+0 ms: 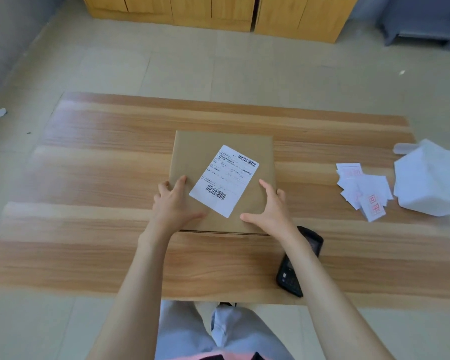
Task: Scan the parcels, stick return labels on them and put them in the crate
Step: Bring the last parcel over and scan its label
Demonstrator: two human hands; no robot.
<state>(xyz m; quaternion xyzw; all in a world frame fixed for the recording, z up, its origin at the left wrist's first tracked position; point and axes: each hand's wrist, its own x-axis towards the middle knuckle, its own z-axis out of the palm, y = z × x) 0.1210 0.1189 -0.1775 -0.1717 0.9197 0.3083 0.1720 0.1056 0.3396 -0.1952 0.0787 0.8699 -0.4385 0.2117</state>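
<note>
head view shows 1 brown parcel point(192, 152) lying flat in the middle of the table point(102, 178), its printed shipping label point(224, 180) facing up. the left hand point(174, 201) and right hand point(270, 206) rest on its near corners, fingers spread and fairly straight, pinching nothing. the black scanner point(299, 261) lies on the table just beside the right forearm, so this parcel looks not yet scanned. the loose pile of red-stamped return labels point(364, 193) sits well apart to the right, beside a white bag point(431, 180); none is on the parcel. no crate is in view. by my reading, all 3 steps remain for this parcel.
</note>
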